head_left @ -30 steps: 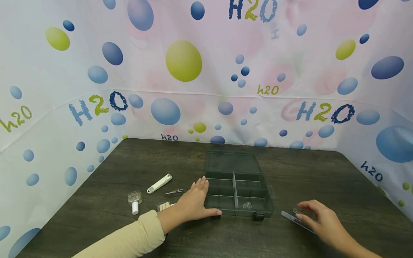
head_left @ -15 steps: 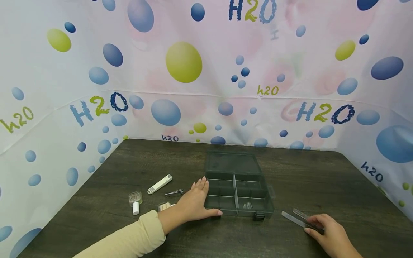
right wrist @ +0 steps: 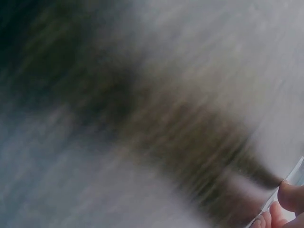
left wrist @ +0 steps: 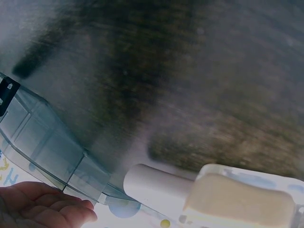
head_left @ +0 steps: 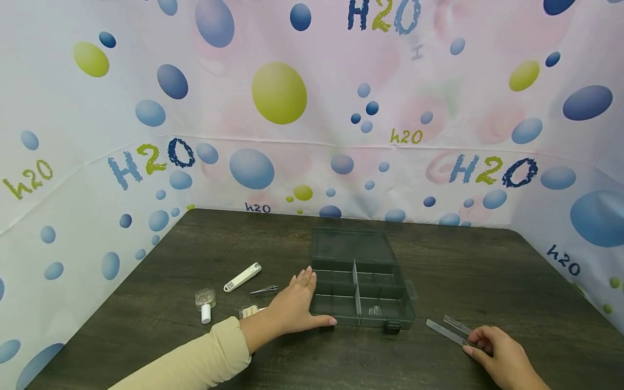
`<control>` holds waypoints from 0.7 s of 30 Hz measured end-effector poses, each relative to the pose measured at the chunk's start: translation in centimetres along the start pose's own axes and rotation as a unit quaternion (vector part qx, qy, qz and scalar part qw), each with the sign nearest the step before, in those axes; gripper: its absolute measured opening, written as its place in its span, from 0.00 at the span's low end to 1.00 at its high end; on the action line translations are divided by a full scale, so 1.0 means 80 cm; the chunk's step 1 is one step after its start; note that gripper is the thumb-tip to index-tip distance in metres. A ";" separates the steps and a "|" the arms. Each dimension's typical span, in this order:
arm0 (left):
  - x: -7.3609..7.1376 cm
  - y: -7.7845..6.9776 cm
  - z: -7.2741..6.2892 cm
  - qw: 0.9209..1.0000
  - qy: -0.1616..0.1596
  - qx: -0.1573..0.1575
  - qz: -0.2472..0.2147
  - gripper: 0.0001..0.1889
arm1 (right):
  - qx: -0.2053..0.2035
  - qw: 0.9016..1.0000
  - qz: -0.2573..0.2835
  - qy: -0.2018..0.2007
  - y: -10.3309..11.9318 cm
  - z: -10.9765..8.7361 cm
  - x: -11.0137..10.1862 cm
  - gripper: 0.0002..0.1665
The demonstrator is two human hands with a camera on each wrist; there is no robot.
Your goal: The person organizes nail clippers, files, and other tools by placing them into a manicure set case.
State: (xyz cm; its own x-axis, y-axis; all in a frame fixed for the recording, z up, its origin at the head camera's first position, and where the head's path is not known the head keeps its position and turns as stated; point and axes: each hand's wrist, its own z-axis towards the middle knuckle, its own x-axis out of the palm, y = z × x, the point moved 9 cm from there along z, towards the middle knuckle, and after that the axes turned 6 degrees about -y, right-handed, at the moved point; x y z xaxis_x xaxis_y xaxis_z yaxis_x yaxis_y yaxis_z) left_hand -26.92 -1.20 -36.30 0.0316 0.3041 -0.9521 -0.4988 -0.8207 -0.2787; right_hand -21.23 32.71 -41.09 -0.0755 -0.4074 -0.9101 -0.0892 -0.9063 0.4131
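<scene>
A dark translucent organizer box (head_left: 385,319) lies with its lid (head_left: 353,246) swung back. My left hand (head_left: 292,309) rests along its left side, fingers extended, thumb at the front corner. In the left wrist view, my left fingers (left wrist: 47,204) are at the box wall. Small clear pieces (head_left: 375,311) lie in the front right compartment. To the right, my right hand (head_left: 499,352) pinches a clear plastic strip (head_left: 455,324); a frosted strip (head_left: 443,331) lies beside it, its near end under the fingertips. In the right wrist view, thumb and fingers hold a strip's edge (right wrist: 292,173).
Left of the box are white nail clippers (head_left: 242,277), small metal nail clippers (head_left: 264,291) and a clear nail polish bottle (head_left: 205,304) with a white cap. A cream nail polish bottle (left wrist: 242,199) is partly hidden by my left wrist in the head view. A patterned curtain (head_left: 312,119) surrounds the table.
My right hand has moved right and towards me along the strips, uncovering the clear strip's far end. My left hand and the box have stayed put.
</scene>
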 end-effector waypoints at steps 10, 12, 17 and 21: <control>0.000 0.000 -0.001 1.000 -0.002 -0.001 0.003 0.51 | -0.003 1.000 0.008 0.013 0.004 0.001 0.003 0.10; 0.000 0.001 -0.001 1.000 -0.002 -0.002 0.002 0.51 | -0.006 1.000 0.007 0.016 0.007 0.001 0.002 0.09; 0.001 0.002 0.000 1.000 -0.001 -0.002 0.005 0.51 | -0.012 1.000 -0.008 0.023 0.014 0.000 -0.002 0.08; 0.001 0.002 0.001 1.000 0.000 -0.003 0.004 0.51 | -0.017 0.999 -0.016 0.025 0.016 0.002 -0.006 0.09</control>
State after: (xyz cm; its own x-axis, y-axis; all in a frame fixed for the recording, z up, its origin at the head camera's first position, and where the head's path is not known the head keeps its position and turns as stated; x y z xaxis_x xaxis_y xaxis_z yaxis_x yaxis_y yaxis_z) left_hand -27.07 -1.29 -36.44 0.0270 0.2981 -0.9541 -0.4939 -0.8258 -0.2720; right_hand -21.47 31.79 -40.15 -0.0229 -0.3822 -0.9238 -0.0559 -0.9221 0.3829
